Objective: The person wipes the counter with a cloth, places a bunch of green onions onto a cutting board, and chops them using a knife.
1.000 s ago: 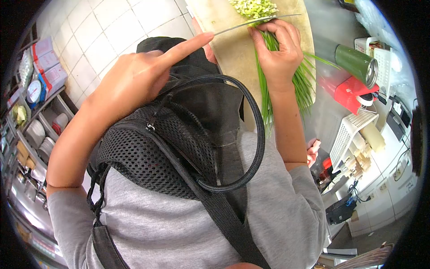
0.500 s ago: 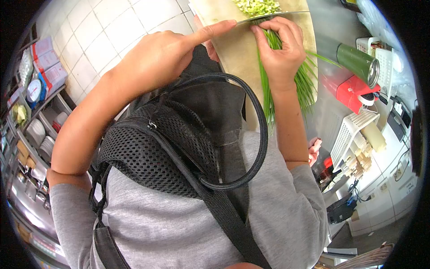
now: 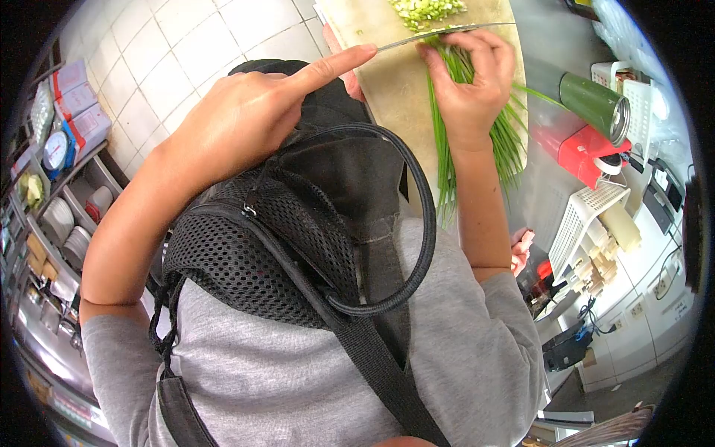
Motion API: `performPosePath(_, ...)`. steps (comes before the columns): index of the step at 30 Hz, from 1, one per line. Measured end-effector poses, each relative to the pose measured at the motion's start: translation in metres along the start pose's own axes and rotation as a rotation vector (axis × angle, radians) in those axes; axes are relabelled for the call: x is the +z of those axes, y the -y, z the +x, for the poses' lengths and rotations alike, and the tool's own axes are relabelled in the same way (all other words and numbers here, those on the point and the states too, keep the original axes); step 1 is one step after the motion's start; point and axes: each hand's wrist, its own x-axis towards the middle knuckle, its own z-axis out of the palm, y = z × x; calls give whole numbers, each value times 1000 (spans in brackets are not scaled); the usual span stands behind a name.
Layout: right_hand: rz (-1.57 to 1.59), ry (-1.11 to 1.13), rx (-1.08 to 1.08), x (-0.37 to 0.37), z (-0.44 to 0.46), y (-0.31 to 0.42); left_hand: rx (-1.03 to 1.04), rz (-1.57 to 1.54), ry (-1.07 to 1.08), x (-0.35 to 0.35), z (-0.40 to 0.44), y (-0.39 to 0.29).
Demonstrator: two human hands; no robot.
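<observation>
My left hand [image 3: 249, 112] is closed around a knife, its index finger stretched along the top of the blade [image 3: 447, 32]. The handle is hidden by my hand. The blade lies across a pale cutting board [image 3: 402, 97]. Close behind it, my right hand [image 3: 477, 82] bends its fingers over a bunch of long scallions [image 3: 445, 160], with the thumb on the left side. The green stalks trail back toward my body under my wrist. Beyond the blade sits a heap of chopped scallion [image 3: 426, 11], cut off by the top of the view.
Right of the board, a metal surface [image 3: 540, 186] carries a green can [image 3: 592, 108], a red box [image 3: 581, 153] and white baskets [image 3: 585, 223]. A black mesh bag [image 3: 261, 253] hangs at my chest. Shelves with stacked bowls [image 3: 59, 216] stand left, past the tiled floor [image 3: 160, 56].
My left hand has drawn back slightly, down and to the left, bringing the knife with it. My right hand stays on the scallions, its fingers shifted slightly.
</observation>
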Motion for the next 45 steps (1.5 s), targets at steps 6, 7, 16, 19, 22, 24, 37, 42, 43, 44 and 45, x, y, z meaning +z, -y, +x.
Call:
performPosePath(6, -82, 119, -52, -11, -9, -3, 15, 66, -11, 6, 3, 2)
performPosePath(7, -69, 122, -59, -11, -11, -3, 4, 76, -10, 6, 1, 2)
performPosePath(16, -30, 123, -2, -8, -12, -6, -21, 69, 8, 1, -14, 6)
performPosePath(19, -19, 109, -6, -7, -12, -6, -5, 92, -13, 8, 10, 2)
performPosePath(22, -23, 110, -22, -8, -10, -5, 64, 67, -97, 18, 27, 4)
performPosePath(24, -18, 112, 4, -8, -10, -4, 50, 56, -82, 14, 31, 3)
performPosePath(37, -34, 83, -19, -6, -12, -9, -6, 66, 18, -5, -13, 0)
performPosePath(42, -28, 93, -23, -7, -11, -9, -76, 50, 107, -5, 1, -5)
performPosePath(43, -25, 91, -28, -7, -11, -10, -25, 60, 52, 1, 7, -2)
performPosePath(44, -20, 91, -27, -6, -11, -10, 26, 71, -4, 11, 13, 2)
performPosePath(45, -15, 91, -26, -6, -11, -10, 77, 81, -60, 16, 19, 5)
